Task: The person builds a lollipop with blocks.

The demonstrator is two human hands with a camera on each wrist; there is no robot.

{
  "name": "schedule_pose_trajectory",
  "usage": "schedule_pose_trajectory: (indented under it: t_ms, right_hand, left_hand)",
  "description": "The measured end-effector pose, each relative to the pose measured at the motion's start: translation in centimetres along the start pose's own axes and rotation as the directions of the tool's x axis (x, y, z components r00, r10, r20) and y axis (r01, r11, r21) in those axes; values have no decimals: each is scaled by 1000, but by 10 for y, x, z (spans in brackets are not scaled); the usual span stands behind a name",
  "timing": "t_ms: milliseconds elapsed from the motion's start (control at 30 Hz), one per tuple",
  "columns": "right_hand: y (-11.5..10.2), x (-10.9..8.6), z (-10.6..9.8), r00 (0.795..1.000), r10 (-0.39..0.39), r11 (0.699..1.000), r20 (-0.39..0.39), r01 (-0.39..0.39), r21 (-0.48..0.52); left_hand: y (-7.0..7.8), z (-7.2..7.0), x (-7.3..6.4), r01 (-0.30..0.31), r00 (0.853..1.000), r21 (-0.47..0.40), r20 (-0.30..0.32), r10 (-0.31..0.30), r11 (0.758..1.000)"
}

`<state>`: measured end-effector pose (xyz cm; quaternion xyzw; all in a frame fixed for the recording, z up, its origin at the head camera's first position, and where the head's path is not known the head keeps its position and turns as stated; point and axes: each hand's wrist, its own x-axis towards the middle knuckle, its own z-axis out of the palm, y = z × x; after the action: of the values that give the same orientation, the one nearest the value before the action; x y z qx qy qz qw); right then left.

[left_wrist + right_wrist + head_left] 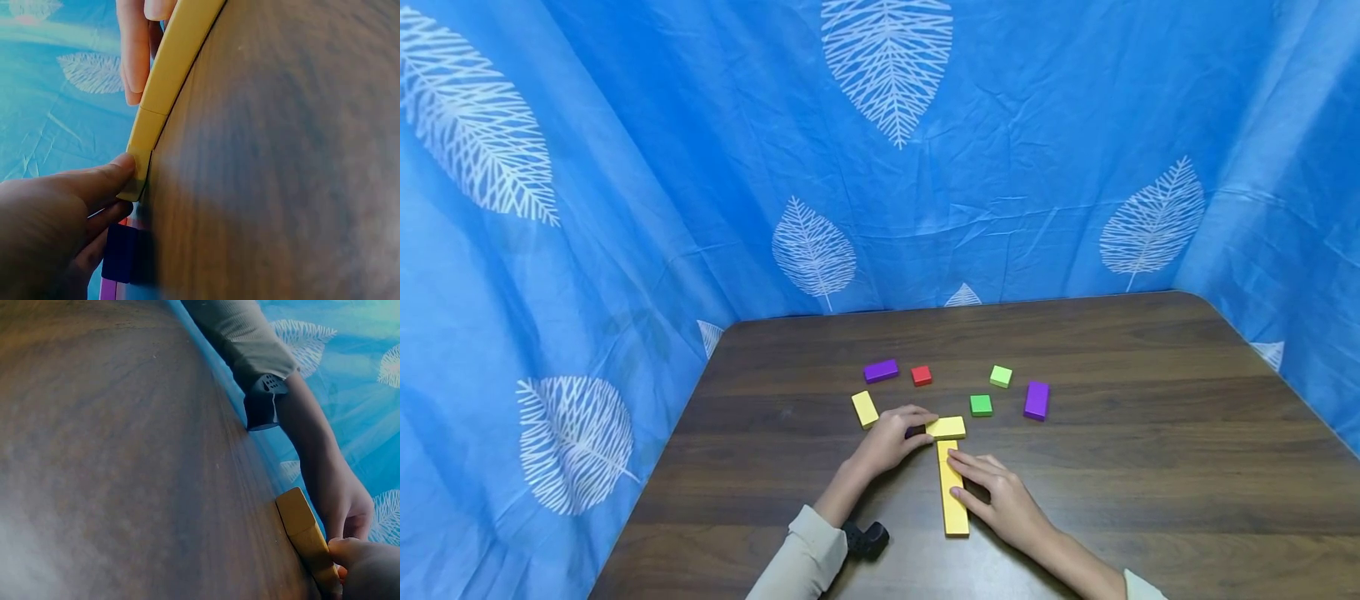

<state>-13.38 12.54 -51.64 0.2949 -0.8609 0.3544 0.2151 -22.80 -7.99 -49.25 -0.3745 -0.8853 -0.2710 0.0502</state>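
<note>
In the head view, my left hand (pixel 889 440) pinches the left end of a yellow block (pixel 950 427) lying crosswise between thumb and fingers. Below it, a lengthwise yellow strip (pixel 955 512) of blocks laid end to end reaches toward me; a seam shows near its top. My right hand (pixel 1006 502) rests its thumb and fingertips on this strip, its fingers nearly straight. The left wrist view shows the left thumb on the yellow end piece (pixel 142 165), with a dark blue block (pixel 119 253) just beyond. In the right wrist view, the right thumb touches the yellow strip (pixel 303 528).
Behind the hands lie two purple blocks (pixel 881 371), a red block (pixel 921 376), a light green block (pixel 1001 377), a green block (pixel 981 406) and another yellow block (pixel 865 409). A blue leaf-patterned curtain (pixel 1000 208) hangs round the wooden table (pixel 1150 467). A black device (pixel 868 540) sits on the left wrist.
</note>
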Motion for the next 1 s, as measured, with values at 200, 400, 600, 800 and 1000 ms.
schedule_pose_trajectory:
  t_ms: [200, 400, 600, 800, 1000]
  right_hand:
    - [0, 0, 0, 1000, 7, 1000, 9, -8, 5]
    - [-1, 0, 0, 1000, 21, 1000, 19, -21, 8]
    - [-1, 0, 0, 999, 34, 999, 26, -34, 14]
    - [-1, 0, -1, 999, 33, 999, 28, -33, 21]
    - [-1, 1, -1, 999, 34, 999, 31, -35, 23]
  left_hand:
    - [1, -2, -1, -20, 999, 0, 29, 20, 1000]
    - [1, -4, -2, -3, 998, -6, 60, 4, 1000]
    - [2, -5, -2, 0, 997, 13, 75, -1, 1000]
    - [2, -7, -2, -5, 997, 15, 83, 3, 1000]
    - [2, -8, -2, -5, 996, 10, 92, 4, 1000]
